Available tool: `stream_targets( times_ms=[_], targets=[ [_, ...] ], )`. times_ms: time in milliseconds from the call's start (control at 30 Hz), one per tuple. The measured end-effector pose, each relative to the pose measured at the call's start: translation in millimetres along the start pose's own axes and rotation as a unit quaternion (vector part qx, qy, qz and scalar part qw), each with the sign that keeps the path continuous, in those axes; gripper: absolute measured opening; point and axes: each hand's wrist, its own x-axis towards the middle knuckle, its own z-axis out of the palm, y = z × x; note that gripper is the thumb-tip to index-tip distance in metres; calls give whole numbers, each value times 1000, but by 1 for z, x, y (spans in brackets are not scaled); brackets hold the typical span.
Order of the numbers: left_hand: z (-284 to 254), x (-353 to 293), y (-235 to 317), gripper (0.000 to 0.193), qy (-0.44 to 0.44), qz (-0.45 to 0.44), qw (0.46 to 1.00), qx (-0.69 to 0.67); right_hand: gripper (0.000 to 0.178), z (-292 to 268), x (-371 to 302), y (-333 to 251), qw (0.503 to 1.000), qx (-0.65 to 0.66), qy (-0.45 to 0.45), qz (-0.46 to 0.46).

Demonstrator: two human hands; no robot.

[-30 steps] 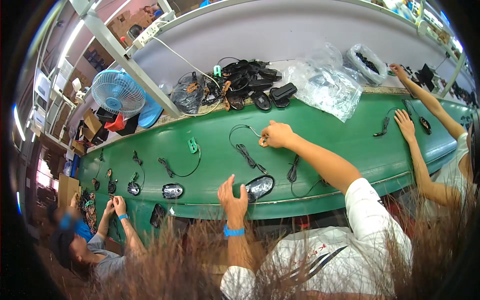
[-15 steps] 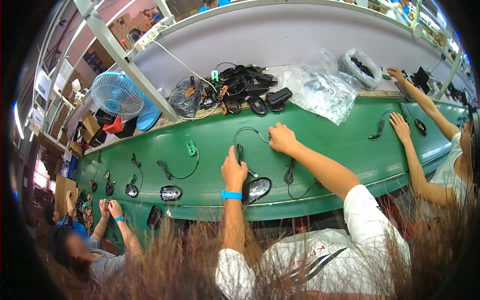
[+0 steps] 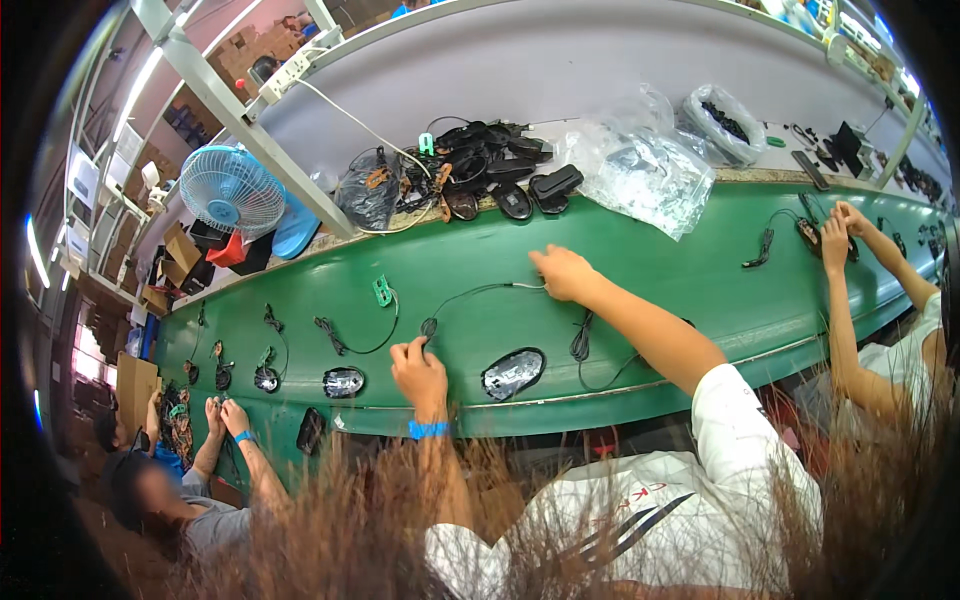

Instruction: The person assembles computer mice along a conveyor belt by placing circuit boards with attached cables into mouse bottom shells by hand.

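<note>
My left hand (image 3: 418, 376), with a blue band at the wrist, is closed on the bundled part of a black cable (image 3: 478, 291) above the green belt. The cable arcs right to my right hand (image 3: 566, 273), whose fingers pinch its pale end. Between and below my hands lies a dark oval mouse shell (image 3: 513, 375) with a shiny top, touched by neither. To its right, under my right forearm, is another coiled black cable (image 3: 581, 340). On the left, a cable (image 3: 362, 350) runs to a green clip-like piece (image 3: 382, 291), above a second mouse shell (image 3: 343, 382).
The green conveyor belt (image 3: 640, 250) carries more mouse parts. Behind it, a ledge holds a pile of black mouse shells (image 3: 490, 160), clear plastic bags (image 3: 645, 175) and a blue fan (image 3: 228, 190). Co-workers' hands (image 3: 840, 235) work at right, others (image 3: 225, 415) at left.
My left hand has moved left and a little down with the cable bundle, stretching the cable out. My right hand stays nearly in place. The right co-worker's hands have come together.
</note>
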Motion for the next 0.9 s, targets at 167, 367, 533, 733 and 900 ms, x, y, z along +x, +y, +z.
stream_targets(
  times_ms=[167, 367, 533, 733, 900],
  targets=[
    [-12, -19, -24, 25, -9, -22, 999, 41, 41, 1, -8, -9, 994, 62, 51, -78],
    [-17, -28, -18, 28, -61, -22, 997, 34, 32, -4, -6, 2, 997, 75, -4, -25],
    [-6, -27, -14, 30, -70, -46, 995, 57, 30, 1, -8, 1, 999, 28, 32, 21],
    [-3, -12, -27, 24, -77, -26, 996, 37, 38, 0, -20, 9, 986, 40, 145, -75],
    [-8, 3, -48, 22, -108, 26, 992, 58, 44, -18, -33, 5, 974, 85, 168, -126]
  ],
)
